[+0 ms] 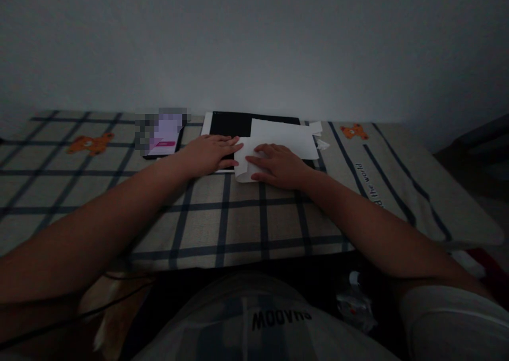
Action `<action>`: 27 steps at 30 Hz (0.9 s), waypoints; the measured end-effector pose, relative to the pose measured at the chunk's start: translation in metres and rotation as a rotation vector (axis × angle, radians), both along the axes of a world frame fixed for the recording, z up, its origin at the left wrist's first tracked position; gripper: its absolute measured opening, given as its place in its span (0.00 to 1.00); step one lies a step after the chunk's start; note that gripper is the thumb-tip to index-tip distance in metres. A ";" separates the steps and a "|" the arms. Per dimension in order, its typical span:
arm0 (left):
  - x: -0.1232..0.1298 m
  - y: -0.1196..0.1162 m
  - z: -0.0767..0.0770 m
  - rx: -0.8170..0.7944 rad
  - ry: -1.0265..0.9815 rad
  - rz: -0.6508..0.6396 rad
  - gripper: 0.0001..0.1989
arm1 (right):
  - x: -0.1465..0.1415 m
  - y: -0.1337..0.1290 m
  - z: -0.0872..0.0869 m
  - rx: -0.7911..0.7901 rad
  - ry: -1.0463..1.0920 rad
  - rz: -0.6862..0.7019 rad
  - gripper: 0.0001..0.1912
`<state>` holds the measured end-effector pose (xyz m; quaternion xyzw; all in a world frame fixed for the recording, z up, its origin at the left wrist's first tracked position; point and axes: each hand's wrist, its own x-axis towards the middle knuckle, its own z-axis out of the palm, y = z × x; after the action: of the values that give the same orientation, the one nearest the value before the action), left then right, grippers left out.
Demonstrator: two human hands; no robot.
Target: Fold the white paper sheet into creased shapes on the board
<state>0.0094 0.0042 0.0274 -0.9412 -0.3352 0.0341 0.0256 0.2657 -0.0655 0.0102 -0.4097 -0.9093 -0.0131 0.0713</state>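
Note:
A white sheet of paper (284,135) lies over a dark flat item with a white border (230,123) at the table's back. Its near left part is a narrower piece or flap (242,162) with a curled lower edge. My right hand (276,165) rests spread on the paper, palm down. My left hand (210,154) lies palm down with fingers apart over the dark item, its fingertips at the paper's left edge. Neither hand is closed round anything. What lies beneath my palms is hidden.
A phone (165,135) with a lit screen lies left of my left hand. Small white paper scraps (323,144) are right of the sheet. A checked cloth (202,218) covers the table, with a wall behind. Below the front edge are a plastic bottle (354,297) and a cable (115,301).

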 end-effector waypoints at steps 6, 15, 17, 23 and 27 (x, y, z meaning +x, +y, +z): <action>0.000 0.000 0.001 -0.038 -0.002 -0.001 0.29 | 0.001 0.001 -0.003 0.020 0.003 0.004 0.37; -0.002 -0.002 -0.004 -0.047 -0.146 0.048 0.31 | 0.003 0.000 -0.004 0.017 0.026 -0.007 0.37; 0.000 -0.003 -0.006 -0.037 -0.197 0.062 0.30 | 0.004 0.001 -0.005 0.018 0.046 -0.013 0.37; 0.001 -0.009 -0.017 0.029 -0.307 0.055 0.29 | 0.006 -0.002 -0.003 0.048 0.024 -0.016 0.33; 0.000 -0.009 -0.018 0.066 -0.420 -0.003 0.24 | 0.006 -0.003 -0.003 0.079 0.005 -0.021 0.32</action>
<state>0.0091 -0.0048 0.0093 -0.9268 -0.3327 -0.1737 -0.0140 0.2715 -0.0688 0.0072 -0.4162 -0.9035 -0.0488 0.0897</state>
